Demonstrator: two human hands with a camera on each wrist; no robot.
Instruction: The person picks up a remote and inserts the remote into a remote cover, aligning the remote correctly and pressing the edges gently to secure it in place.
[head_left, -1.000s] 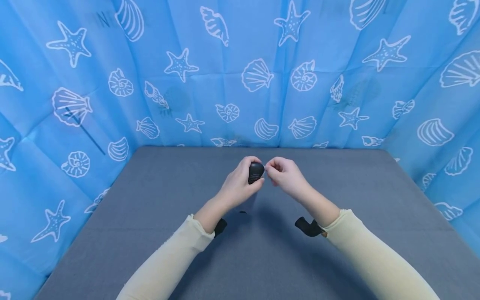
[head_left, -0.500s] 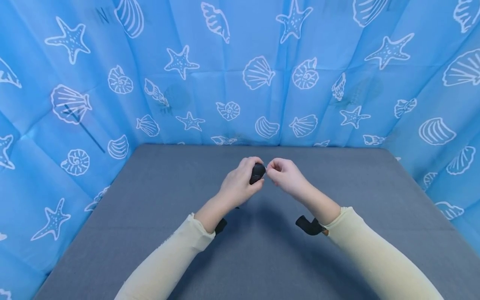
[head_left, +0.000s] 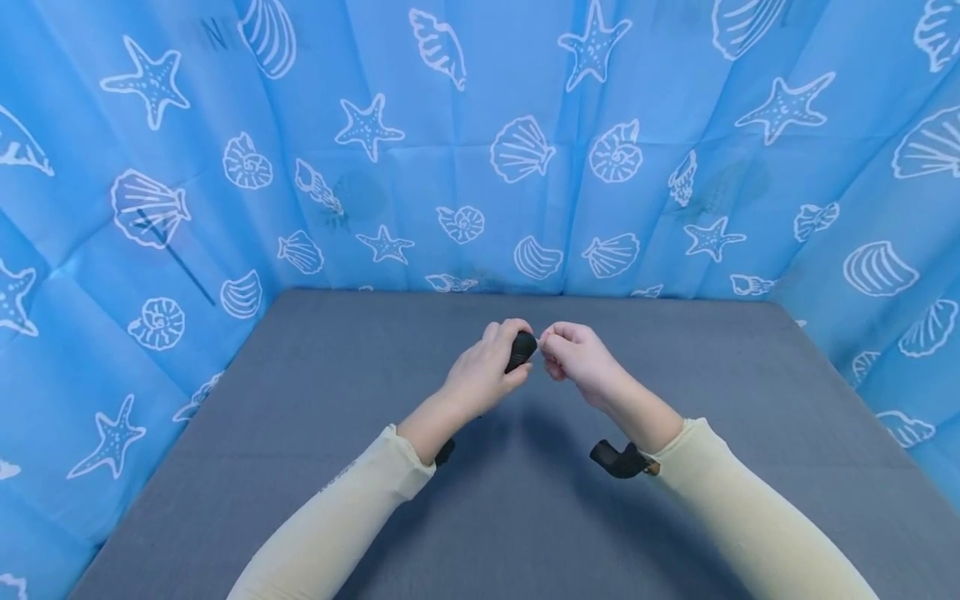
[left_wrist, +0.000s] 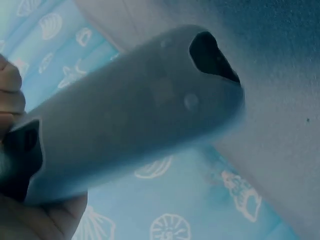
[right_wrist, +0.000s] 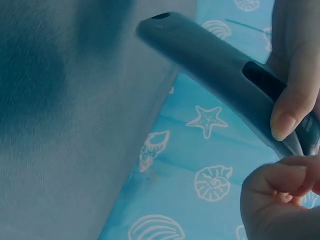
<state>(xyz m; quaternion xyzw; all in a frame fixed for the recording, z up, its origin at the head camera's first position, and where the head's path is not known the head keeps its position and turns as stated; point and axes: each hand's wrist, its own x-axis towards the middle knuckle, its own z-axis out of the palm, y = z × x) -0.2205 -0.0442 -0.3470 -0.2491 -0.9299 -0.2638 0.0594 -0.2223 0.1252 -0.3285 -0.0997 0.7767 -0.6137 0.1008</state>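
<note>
My left hand grips one end of a long, rounded black device in a grey sleeve, perhaps a remote control, above the table. Its black end shows between finger and thumb in the head view. In the left wrist view the grey sleeve has a dark cutout near each end. The device slants away from the hands in the right wrist view, with a left thumb pressed on its near end. Close beside that end, my right hand has thumb and forefinger pinched on a tiny pale bit, mostly hidden by the fingers.
A grey cloth-covered table lies below both hands. Blue curtains printed with white shells and starfish stand behind it and at the sides. A black curved piece sits at the right wrist, by the pale sleeve.
Both hands have shifted slightly right in the head view. The device has tilted, and its grey lower part has passed out of sight behind the left hand. The right hand has turned a little.
</note>
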